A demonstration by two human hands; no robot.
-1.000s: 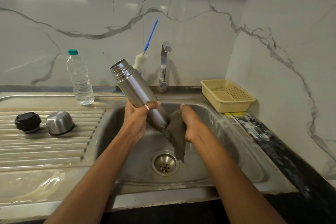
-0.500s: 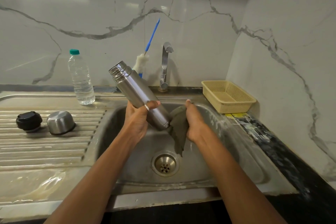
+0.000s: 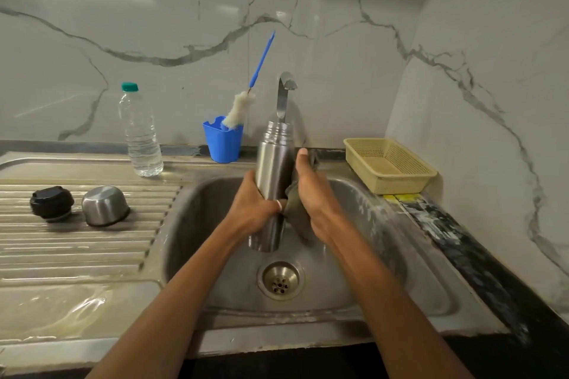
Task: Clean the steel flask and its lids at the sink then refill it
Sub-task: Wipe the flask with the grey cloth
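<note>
- Head view, looking down at a steel sink (image 3: 354, 255); both forearms reach in from the bottom of frame.
- Steel flask (image 3: 272, 181) is held above the basin, over & a bit behind the drain (image 3: 280, 280), clear of the sink floor. Long axis is near vertical, w/ open threaded mouth up & base down. In frame the mouth sits just under the tap (image 3: 284, 92).
- Left hand (image 3: 252, 209) grips the flask's lower-mid body from the left, fingers curled round it.
- Right hand (image 3: 311, 194) is on the flask's right side, holding a grey-green cloth (image 3: 297, 218) against the wall, thumb pointing up. Its other fingers are hidden.
- Key relation: flask stands btwn the two hands, touching both, each about equally near. Likely next rub runs up/down along that axis, left hand steadying.
- Lids wait on the drainboard (image 3: 77, 243), well left of the hands: black lid (image 3: 51, 203) & steel cup lid (image 3: 104, 205), side by side. Left hand is nearer them.
- Behind: water bottle (image 3: 141, 138), blue cup (image 3: 222, 140) w/ bottle brush (image 3: 240, 107), basket (image 3: 389, 164) at right.
</note>
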